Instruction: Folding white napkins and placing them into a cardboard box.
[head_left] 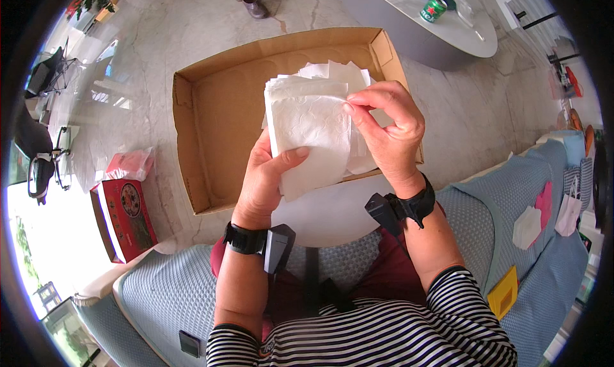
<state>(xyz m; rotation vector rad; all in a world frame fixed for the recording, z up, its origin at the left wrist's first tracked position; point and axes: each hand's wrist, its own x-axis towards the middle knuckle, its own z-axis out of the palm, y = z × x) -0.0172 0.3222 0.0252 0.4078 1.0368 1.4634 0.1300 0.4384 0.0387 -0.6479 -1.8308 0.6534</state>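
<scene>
My left hand (268, 175) holds a thick stack of white embossed paper sheets (312, 127) from its left side, the thumb lying across the top sheet. At the stack's upper right corner, my right hand (391, 127) pinches the edge of the top sheet between thumb and forefinger. Below and behind the stack, more loose white sheets (357, 76) lie at the right part of a shallow open cardboard box (225, 112). The bottom of that pile is hidden by the stack and my right hand. The box rests on a white rounded surface (326, 218) close to my knees.
A grey-white table (460, 26) with a green drink can (433, 9) stands at the upper right. Left of the box, a red carton (127, 218) stands on the floor. A blue quilted sofa (168, 290) is under me, with a phone (189, 344) and a yellow packet (503, 292) on it.
</scene>
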